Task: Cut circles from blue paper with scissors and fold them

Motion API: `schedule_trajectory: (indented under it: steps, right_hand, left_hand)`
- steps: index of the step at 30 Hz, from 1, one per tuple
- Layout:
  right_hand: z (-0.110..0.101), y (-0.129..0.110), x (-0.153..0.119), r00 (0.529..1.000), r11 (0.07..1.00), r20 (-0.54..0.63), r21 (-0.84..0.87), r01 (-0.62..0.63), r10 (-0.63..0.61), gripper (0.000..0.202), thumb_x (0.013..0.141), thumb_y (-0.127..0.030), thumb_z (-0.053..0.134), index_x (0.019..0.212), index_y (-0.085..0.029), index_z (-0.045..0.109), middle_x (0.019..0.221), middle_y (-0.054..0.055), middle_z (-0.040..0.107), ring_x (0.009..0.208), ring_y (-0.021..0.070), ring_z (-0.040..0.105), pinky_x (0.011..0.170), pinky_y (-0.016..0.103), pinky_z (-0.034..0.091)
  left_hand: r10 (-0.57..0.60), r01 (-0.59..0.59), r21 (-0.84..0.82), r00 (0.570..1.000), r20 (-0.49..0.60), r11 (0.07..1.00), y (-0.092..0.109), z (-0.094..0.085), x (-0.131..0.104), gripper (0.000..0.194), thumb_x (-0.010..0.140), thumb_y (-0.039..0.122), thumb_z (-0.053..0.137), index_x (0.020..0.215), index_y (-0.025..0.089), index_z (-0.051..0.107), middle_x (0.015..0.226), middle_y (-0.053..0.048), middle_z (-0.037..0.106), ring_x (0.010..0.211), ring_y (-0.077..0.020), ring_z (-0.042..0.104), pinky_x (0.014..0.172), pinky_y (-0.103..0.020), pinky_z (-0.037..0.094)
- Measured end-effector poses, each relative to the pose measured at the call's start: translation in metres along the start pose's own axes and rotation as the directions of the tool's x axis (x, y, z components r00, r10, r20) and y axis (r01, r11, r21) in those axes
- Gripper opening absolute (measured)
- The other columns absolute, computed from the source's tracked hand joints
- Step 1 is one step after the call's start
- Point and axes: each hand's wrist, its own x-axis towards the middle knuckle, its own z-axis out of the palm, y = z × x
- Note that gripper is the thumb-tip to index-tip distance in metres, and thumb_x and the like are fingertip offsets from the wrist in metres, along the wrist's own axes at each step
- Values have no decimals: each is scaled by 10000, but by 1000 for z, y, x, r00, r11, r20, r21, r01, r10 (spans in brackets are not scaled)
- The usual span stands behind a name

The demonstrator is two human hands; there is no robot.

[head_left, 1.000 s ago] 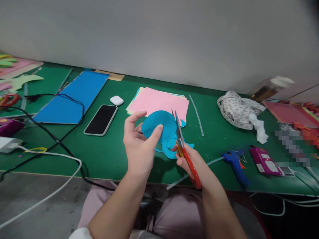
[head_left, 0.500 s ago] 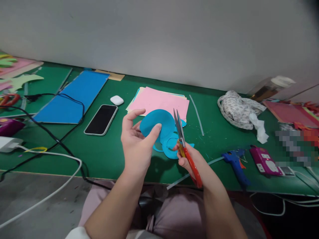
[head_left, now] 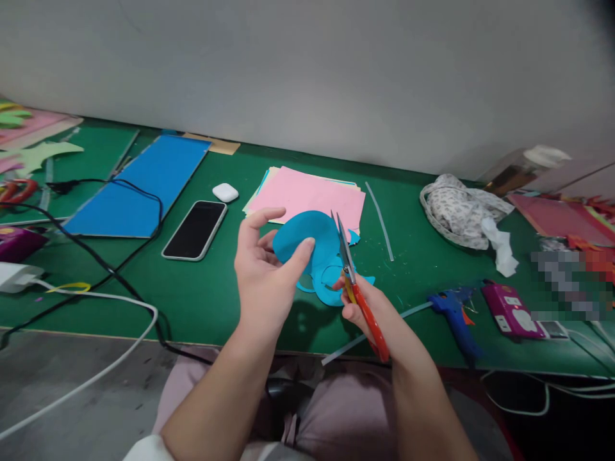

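Evidently, the work is split between your two hands. Your left hand [head_left: 266, 275] is clamped on the blue paper disc [head_left: 305, 234]: the thumb presses its near face, some fingers are behind it, and the index finger stands clear of the rim. This grip appears chosen to keep the sheet flat and most of its edge exposed. The disc is held above the green table [head_left: 202, 301], in front of the pink-topped paper stack [head_left: 307, 192], probably so that you can turn it freely.

Your right hand [head_left: 369, 304] is closed around the handles of the scissors [head_left: 350, 276]. The blades are slightly parted, point away from you and stand at the disc's right edge; whether paper lies between them cannot be told. That angle would suit following a curve.

Curved blue offcuts [head_left: 329, 298] show below the disc; whether they rest on the table or hang from it cannot be determined.

The phone [head_left: 195, 230] and the white case [head_left: 225, 192] lie to your left, apparently set aside to leave working room. The blue glue gun [head_left: 455, 323] lies to your right, near the purple box [head_left: 512, 310], presumably within reach yet off the cutting spot.
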Motion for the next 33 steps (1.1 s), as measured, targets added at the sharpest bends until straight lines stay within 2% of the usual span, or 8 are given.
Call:
schedule_trajectory:
  steps: [10, 17, 25, 33]
  right_hand:
    - [-1, 2, 1, 999, 999, -2, 16, 39, -39, 460, 706, -602, 684, 930, -212, 592, 761, 15, 575, 648, 151, 498, 583, 263, 409]
    - [0, 12, 3, 1000, 999, -3, 49, 23, -23, 445, 708, -612, 674, 902, -220, 593, 670, -8, 549, 586, 140, 468, 540, 259, 390]
    - [-1, 6, 2, 1000, 995, 10, 94, 20, -21, 538, 653, -703, 658, 848, -212, 561, 689, 0, 584, 587, 136, 476, 555, 268, 366]
    - [-5, -3, 0, 997, 985, 56, 160, -58, 49, 651, 575, -782, 645, 859, -209, 525, 629, -32, 515, 535, 111, 433, 511, 244, 287]
  left_hand:
    - [-8, 8, 5, 1000, 14, 1000, -1, 0, 1, 451, 657, 195, 786, 1050, 249, 571, 918, 3, 593, 654, -75, 548, 529, -162, 490]
    - [2, -2, 13, 1000, 5, 1000, -2, 1, 2, 443, 656, 196, 786, 1044, 248, 578, 944, -1, 594, 653, -73, 546, 530, -164, 487]
    - [-37, 42, -60, 996, 85, 997, 2, 0, 6, 464, 661, 171, 780, 1060, 245, 555, 699, 40, 591, 574, -87, 563, 490, -172, 496]
    - [-94, 108, -85, 984, 154, 991, 6, -3, 12, 483, 643, 178, 776, 1061, 243, 542, 644, 54, 591, 532, -101, 583, 474, -202, 506]
